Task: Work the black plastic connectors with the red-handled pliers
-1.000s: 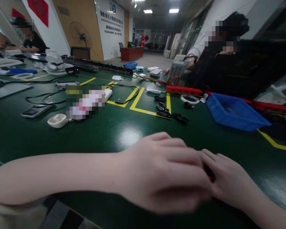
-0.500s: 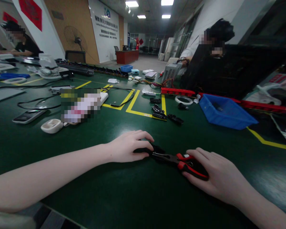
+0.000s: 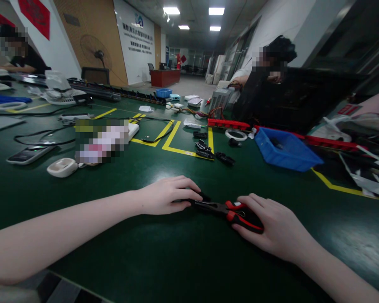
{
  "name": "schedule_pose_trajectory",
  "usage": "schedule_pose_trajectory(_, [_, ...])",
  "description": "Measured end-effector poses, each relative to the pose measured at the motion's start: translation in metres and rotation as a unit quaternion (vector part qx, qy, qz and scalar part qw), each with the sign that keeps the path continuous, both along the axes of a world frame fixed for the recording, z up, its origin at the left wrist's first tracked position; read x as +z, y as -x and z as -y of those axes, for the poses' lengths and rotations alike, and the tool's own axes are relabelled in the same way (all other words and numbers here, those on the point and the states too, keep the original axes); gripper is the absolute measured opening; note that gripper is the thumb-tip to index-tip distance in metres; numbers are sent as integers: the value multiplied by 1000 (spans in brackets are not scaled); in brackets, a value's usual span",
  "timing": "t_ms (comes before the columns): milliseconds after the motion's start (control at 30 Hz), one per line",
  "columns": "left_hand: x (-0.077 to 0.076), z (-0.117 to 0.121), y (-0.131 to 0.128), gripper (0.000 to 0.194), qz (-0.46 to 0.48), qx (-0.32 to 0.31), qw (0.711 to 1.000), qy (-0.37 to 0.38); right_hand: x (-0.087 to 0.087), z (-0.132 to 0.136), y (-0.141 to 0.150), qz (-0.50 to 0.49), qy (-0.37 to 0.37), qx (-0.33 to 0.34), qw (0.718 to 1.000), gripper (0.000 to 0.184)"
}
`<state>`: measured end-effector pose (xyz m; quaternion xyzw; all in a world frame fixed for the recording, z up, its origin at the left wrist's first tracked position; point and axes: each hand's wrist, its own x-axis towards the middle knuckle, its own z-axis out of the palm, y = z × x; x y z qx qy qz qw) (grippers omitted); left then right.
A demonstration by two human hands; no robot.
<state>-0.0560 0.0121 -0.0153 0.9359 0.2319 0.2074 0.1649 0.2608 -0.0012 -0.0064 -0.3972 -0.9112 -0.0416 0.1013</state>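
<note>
My right hand (image 3: 274, 229) is wrapped round the red-and-black handles of a pair of needle-nose pliers (image 3: 220, 208). Their narrow jaws point left and reach the fingertips of my left hand (image 3: 169, 197). Those fingers are bent and closed on a small black part (image 3: 205, 196) at the tabletop, partly hidden by the fingers and the jaws. Whether the jaws grip the part I cannot tell. Beyond the hands lie several similar black pieces (image 3: 225, 158), some across the yellow tape.
A blue bin (image 3: 287, 153) stands at the right on the green table (image 3: 164, 256). A white cable coil (image 3: 236, 134) and red strips (image 3: 229, 123) lie behind. Leftward are a phone (image 3: 31, 154), a white case (image 3: 62, 167) and a black cable (image 3: 47, 143). Two people sit farther off.
The view has shifted slightly, so most things appear further left. My left fingers have closed more around the black part near the plier tips. The pliers stay in my right hand.
</note>
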Motion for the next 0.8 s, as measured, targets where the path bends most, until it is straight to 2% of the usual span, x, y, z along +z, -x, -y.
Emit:
schedule_pose_trajectory(267, [0, -1, 0, 32, 5, 0, 1000, 19, -1, -1, -4, -8, -21, 6, 1000, 45])
schedule_pose_trajectory(600, [-4, -3, 0, 31, 18, -2, 1000, 14, -4, -1, -5, -41, -29, 62, 997, 39])
schedule_pose_trajectory(800, [-4, -2, 0, 29, 15, 2, 1000, 9, -4, 2, -5, -48, -15, 62, 997, 36])
